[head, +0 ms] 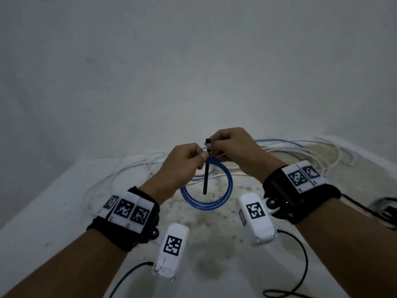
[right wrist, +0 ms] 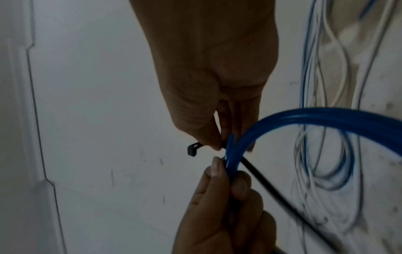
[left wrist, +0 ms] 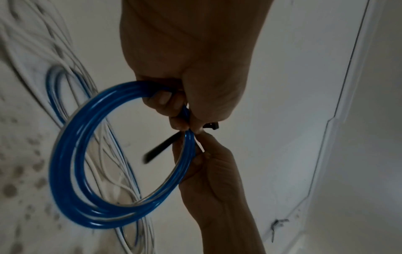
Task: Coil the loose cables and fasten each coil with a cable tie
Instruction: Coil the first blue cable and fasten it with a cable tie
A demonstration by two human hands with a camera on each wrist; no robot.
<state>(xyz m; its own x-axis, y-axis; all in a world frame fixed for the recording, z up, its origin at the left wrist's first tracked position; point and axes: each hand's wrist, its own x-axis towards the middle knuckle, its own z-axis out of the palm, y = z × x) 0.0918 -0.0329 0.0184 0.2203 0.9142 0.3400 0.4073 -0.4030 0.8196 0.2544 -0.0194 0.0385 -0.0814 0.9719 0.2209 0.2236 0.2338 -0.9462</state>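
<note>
A blue cable coil [head: 206, 207] hangs above the stained white table [head: 64, 201], held up by both hands at its top. My left hand [head: 202, 157] grips the coil's strands between thumb and fingers. My right hand [head: 212, 145] pinches a black cable tie [head: 205, 177] just below its head; the tail points down through the ring. In the left wrist view the coil [left wrist: 65, 154] and tie [left wrist: 161, 149] show below my left hand [left wrist: 180, 120]. In the right wrist view my right hand [right wrist: 219, 146] pinches the tie [right wrist: 192, 149] beside the coil [right wrist: 326, 115].
Loose white and blue cables [head: 300, 149] sprawl across the back of the table, with more white loops [head: 120, 175] at the left. Black leads [head: 300, 265] trail from the wrist cameras near the front. A dark object [head: 386, 205] sits at the right edge. A plain wall stands behind.
</note>
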